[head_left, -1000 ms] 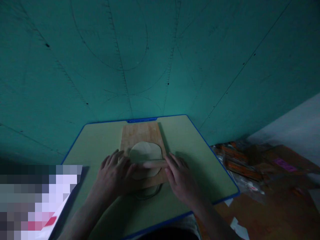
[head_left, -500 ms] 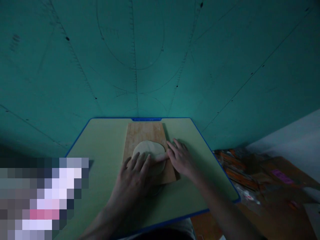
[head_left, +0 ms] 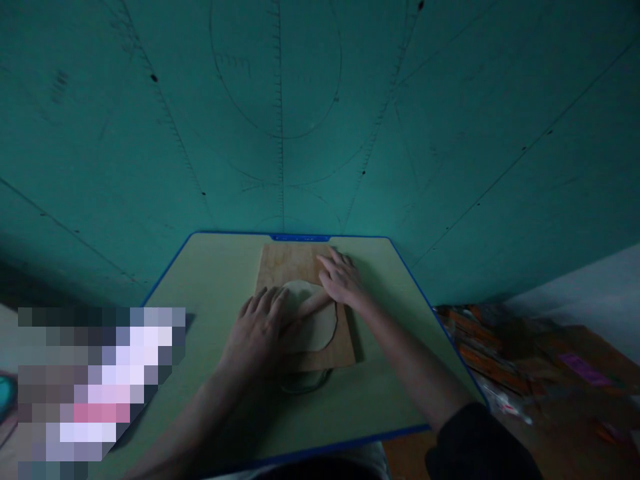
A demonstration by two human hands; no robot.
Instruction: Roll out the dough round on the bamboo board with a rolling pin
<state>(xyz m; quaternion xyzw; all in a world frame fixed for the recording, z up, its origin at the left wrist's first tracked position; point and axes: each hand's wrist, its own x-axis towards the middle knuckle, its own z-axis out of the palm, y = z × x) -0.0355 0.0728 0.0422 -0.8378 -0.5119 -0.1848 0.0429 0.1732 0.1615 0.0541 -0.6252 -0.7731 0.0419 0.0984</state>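
A pale, flattened round of dough (head_left: 316, 333) lies on a wooden cutting board (head_left: 287, 261). Across it, on a slant, runs a light wooden rolling pin (head_left: 316, 304), its far end towards the right. My left hand (head_left: 260, 317) is closed over the near left end, its fingers bent forward and hiding that end. At the other end my right hand (head_left: 341, 279) grips from above, palm on the pin and fingers reaching over the board's right edge. The dough's left part is hidden under my left hand.
The board rests on a pale table (head_left: 225, 267) with a blue rim. A cord-like loop (head_left: 307, 385) lies at the board's near edge. A green marked wall (head_left: 300, 153) stands behind. Boxes and plastic wrapping (head_left: 505, 373) lie at the right; a blurred-out patch covers the left.
My right hand has moved forward along the board, and my left hand has shifted left. The rolling pin slants more steeply now, and the whole view has turned slightly.
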